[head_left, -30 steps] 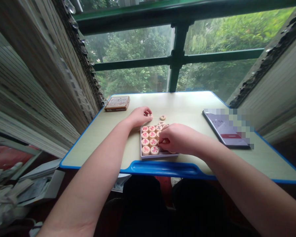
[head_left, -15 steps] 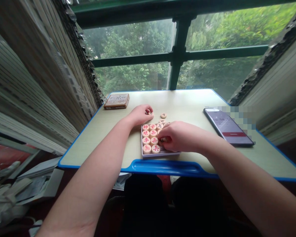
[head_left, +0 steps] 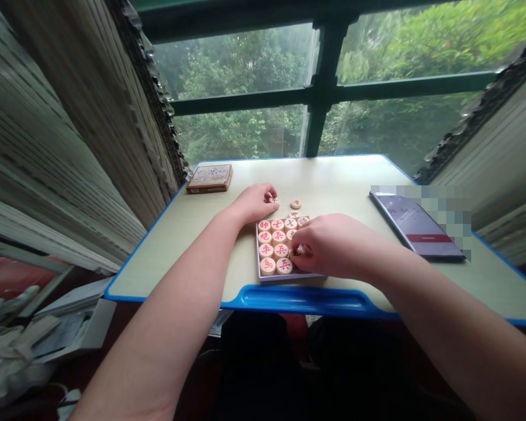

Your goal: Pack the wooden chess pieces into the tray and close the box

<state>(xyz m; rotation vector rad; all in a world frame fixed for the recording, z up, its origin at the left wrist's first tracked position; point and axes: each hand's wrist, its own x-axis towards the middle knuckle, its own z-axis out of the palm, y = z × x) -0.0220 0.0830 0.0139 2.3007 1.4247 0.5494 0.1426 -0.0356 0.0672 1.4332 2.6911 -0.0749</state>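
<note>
A shallow white tray (head_left: 263, 276) near the table's front edge holds several round wooden chess pieces (head_left: 272, 245) with red and black characters. My right hand (head_left: 328, 244) lies over the tray's right half, fingers curled and pinched on a piece (head_left: 298, 251) in the tray. My left hand (head_left: 253, 202) rests on the table just behind the tray, fingers curled round a loose piece (head_left: 273, 202). Another loose piece (head_left: 295, 203) lies on the table to its right.
A brown box lid (head_left: 209, 178) lies at the table's far left corner. A phone (head_left: 416, 226) lies at the right. The pale table has a blue rim (head_left: 298, 299) with a front groove. Blinds flank a window behind. Papers clutter the floor at left.
My right hand has slid a little toward the tray's near side, still pinching among the pieces. The left hand stays on its loose piece. The camera has shifted slightly.
</note>
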